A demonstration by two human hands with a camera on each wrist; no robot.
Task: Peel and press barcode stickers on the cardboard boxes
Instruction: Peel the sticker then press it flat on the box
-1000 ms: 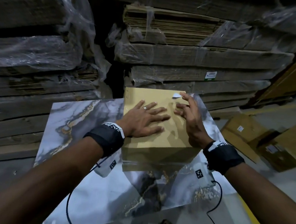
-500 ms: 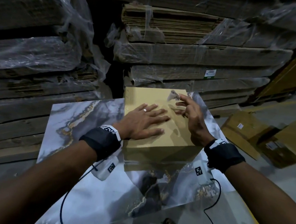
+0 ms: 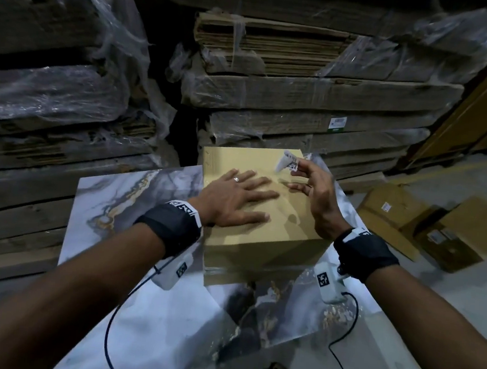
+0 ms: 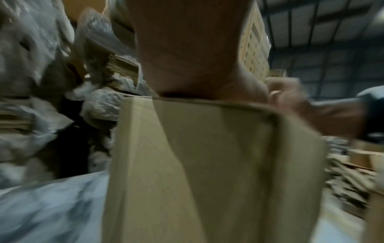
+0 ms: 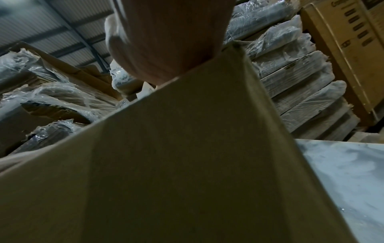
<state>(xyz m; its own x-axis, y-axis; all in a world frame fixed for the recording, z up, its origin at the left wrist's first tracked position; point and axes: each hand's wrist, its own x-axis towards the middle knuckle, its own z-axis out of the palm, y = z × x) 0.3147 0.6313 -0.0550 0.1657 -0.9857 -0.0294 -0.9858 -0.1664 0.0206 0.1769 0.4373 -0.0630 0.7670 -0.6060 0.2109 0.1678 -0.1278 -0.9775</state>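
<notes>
A barcode sticker (image 3: 288, 162) is pinched between thumb and fingertips of the right hand (image 3: 314, 195), lifted just above the far right corner of the cardboard box (image 3: 260, 239), its free end curled downward; black code marks can be seen on it, though nothing on it can be read. The left hand (image 3: 232, 199) is laid flat on the box top, fingers spread and straight, a ring shown on one finger. The box is set on a table (image 3: 135, 307) covered in a glossy marble pattern of grey, white and gold veins. Black wristbands with white square-coded tags are worn on both wrists, and cables are trailed down from them. Behind the table, stacks of flattened cardboard (image 3: 304, 95) are bundled in clear plastic wrap, and a small white and green label (image 3: 337, 123) is stuck on one bundle, its print too small to read. To the right, more boxes (image 3: 394, 210) are left on the concrete floor, each with a small white label. In the wrist views, a corrugated metal roof is seen overhead.
</notes>
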